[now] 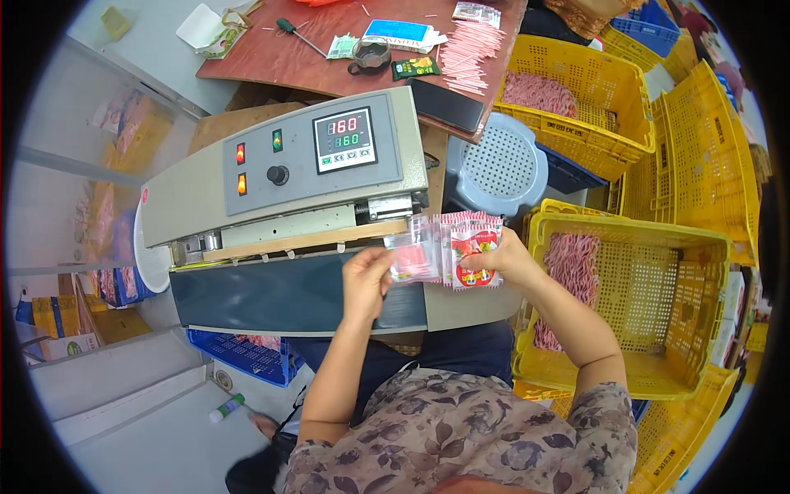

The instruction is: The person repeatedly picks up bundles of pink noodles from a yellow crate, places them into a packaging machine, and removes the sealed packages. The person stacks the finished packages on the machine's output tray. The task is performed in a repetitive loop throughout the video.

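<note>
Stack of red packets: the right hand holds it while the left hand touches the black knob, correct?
Not quite: in the head view, the left hand holds a pinkish clear packet, not the black knob. The right hand does hold the stack of red packets.

The sachets (466, 235) look like glossy plastic film, the machine (298, 202) smooth painted metal, the crates (650, 309) at right matt plastic, the bench (270, 69) at top scuffed wood.
</note>
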The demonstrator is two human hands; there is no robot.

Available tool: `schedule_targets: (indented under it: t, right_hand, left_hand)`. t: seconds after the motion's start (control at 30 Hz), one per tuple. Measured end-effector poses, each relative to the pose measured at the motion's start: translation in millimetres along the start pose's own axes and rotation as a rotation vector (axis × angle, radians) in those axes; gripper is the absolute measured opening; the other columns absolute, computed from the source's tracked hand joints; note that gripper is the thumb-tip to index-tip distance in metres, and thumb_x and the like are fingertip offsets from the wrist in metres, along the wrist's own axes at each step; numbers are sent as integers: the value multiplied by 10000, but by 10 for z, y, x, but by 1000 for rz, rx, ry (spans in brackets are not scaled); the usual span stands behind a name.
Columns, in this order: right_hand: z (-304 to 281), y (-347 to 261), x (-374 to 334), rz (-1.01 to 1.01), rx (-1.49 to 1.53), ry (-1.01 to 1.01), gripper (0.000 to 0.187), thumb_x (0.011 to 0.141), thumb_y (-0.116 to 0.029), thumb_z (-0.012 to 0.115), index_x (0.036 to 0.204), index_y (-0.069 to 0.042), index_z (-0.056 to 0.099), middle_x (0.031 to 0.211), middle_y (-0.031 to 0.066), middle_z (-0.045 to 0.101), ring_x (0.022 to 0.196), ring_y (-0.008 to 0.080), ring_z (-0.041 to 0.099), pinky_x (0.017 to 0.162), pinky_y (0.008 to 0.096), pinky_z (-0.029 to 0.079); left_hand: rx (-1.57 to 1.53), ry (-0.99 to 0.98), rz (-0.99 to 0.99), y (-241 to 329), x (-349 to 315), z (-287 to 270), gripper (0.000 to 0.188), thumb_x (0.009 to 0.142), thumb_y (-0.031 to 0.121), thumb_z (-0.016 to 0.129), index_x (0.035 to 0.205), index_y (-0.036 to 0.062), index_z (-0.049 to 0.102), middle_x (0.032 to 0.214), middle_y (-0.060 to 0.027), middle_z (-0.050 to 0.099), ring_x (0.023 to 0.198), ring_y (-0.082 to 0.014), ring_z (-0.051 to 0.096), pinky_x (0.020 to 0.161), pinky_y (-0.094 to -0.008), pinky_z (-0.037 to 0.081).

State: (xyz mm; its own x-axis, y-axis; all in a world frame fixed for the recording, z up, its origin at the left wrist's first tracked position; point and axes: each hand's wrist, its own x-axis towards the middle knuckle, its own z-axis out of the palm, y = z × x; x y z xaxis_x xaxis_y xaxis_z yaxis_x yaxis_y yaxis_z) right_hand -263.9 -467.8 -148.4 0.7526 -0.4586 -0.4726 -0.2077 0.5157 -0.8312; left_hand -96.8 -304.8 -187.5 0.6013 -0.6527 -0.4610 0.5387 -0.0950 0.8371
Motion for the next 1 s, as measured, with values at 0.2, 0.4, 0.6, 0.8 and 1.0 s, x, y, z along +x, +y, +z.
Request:
schedule_targets:
  t: [0.2, 0.4, 0.6, 0.8, 1.0]
  right_hand:
    - [3, -62, -39, 65, 56, -50, 391, 634, 29, 705, 999, -10, 572, 939, 55, 619, 810, 130, 592, 760, 283, 482]
    - [55, -32, 18, 32, 49, -69, 401, 626, -3, 721, 1000, -18, 577, 920, 48, 621, 816, 120, 582, 763, 273, 472]
    - [0, 42, 51, -60, -76, -90, 441, 610, -19, 740, 1017, -29, 570, 924, 19, 609, 823, 90, 555, 771, 256, 449]
    - [-39, 167, 1, -296, -341, -106, 398, 641, -17, 732, 997, -30, 554, 900, -1, 591, 825, 70, 543, 765, 228, 435]
    - [-33, 190, -64, -313, -298, -4, 411, 629, -13, 743, 988, -33, 543, 894, 2, 588, 816, 70, 547, 756, 233, 448]
  left_hand:
    - [347, 354, 724, -80, -245, -95, 98, 826, 80, 585, 871, -1, 554, 662, 14, 514, 526, -20, 410, 444, -163, 308]
    - [79, -123, 23, -71, -94, 354, 167, 862, 138, 540, 875, -21, 593, 706, -6, 558, 523, -32, 434, 470, -173, 345]
    - [79, -130, 144, -119, -20, 331, 153, 863, 109, 527, 940, -13, 576, 713, -2, 565, 535, -23, 439, 466, -166, 340]
    - [79, -225, 216, -195, -132, 266, 183, 855, 77, 534, 1013, -14, 545, 773, -5, 560, 631, -41, 488, 512, -165, 369]
    - [188, -218, 447, -286, -138, 264, 102, 842, 66, 545, 918, 8, 581, 768, 1, 572, 610, -38, 483, 506, -151, 350]
